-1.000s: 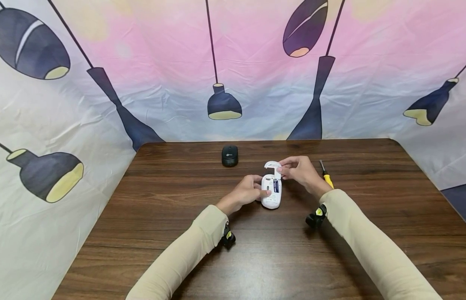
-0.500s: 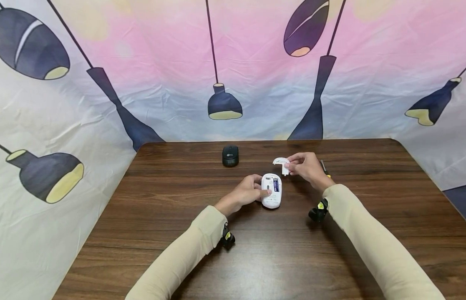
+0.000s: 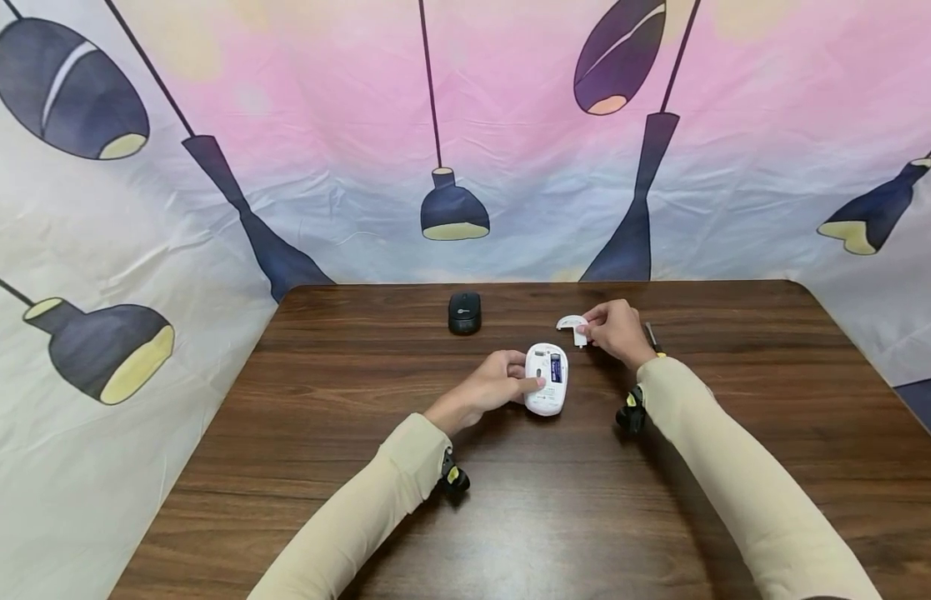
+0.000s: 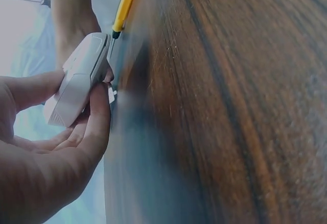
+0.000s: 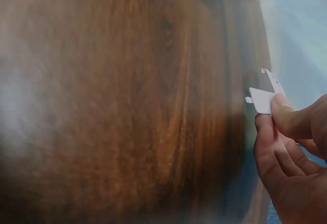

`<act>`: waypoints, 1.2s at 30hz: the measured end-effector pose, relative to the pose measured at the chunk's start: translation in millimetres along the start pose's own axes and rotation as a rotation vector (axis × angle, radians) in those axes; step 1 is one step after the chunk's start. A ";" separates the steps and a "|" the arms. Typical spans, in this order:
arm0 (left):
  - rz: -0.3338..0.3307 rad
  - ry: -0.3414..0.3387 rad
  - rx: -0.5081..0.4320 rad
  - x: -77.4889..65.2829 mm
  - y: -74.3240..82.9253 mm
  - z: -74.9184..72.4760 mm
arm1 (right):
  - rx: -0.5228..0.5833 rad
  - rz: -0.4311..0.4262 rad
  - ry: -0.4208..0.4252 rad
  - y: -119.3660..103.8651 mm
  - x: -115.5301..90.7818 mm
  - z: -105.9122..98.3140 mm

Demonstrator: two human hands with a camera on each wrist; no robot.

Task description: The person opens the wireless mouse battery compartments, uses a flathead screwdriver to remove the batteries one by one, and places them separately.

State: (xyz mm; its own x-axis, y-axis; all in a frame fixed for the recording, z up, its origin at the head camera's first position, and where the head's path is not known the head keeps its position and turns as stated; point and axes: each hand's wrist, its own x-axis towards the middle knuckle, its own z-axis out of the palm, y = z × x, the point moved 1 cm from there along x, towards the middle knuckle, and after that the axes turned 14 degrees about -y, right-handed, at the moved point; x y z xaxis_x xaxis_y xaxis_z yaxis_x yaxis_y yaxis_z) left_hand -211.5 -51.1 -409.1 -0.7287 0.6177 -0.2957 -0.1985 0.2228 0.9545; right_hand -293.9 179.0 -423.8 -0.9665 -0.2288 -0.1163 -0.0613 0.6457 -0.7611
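My left hand (image 3: 497, 379) grips a white computer mouse (image 3: 546, 400) by its left side, thumb over the underside, which faces up. A dark blue battery (image 3: 557, 368) lies in the mouse's uncovered slot. In the left wrist view the mouse (image 4: 79, 81) is seen edge-on between thumb and fingers, above the table. Behind and to the right of it, my right hand (image 3: 615, 332) pinches a white battery cover (image 3: 580, 335) with a rounded top and a narrow tab. The right wrist view has this cover (image 5: 262, 100) between thumb and forefinger, apart from the mouse.
A black mouse (image 3: 464, 313) sits near the back edge of the wooden table (image 3: 345, 367). Partly hidden behind the right wrist lies a screwdriver (image 3: 651, 337), its yellow handle (image 4: 123, 9) showing in the left wrist view. A printed cloth (image 3: 345, 167) hangs behind the table.
My right hand has drawn the battery cover away from the white mouse, back and to the right, leaving the battery slot uncovered. The left hand has kept its hold on the mouse.
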 end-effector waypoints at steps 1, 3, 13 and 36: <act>0.001 -0.001 -0.006 -0.5 -0.2 0.0 | -0.029 -0.007 0.009 0.0 1.2 -0.1; 0.004 -0.003 -0.016 -1.2 -0.6 -0.2 | -0.077 -0.012 0.023 -0.1 3.5 -0.2; 0.018 -0.007 -0.072 -3.7 -2.4 -2.4 | -0.162 0.066 -0.009 -5.1 12.0 -1.2; 0.038 -0.016 -0.147 -1.5 -5.9 -4.8 | -0.171 0.064 -0.042 -7.1 14.3 -5.8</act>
State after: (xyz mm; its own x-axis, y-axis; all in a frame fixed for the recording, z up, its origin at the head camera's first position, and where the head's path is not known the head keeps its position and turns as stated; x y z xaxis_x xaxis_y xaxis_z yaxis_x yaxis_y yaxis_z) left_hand -212.3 -57.0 -414.2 -0.7276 0.6355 -0.2583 -0.2654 0.0864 0.9603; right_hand -308.7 175.4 -416.3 -0.9589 -0.2112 -0.1896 -0.0452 0.7732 -0.6326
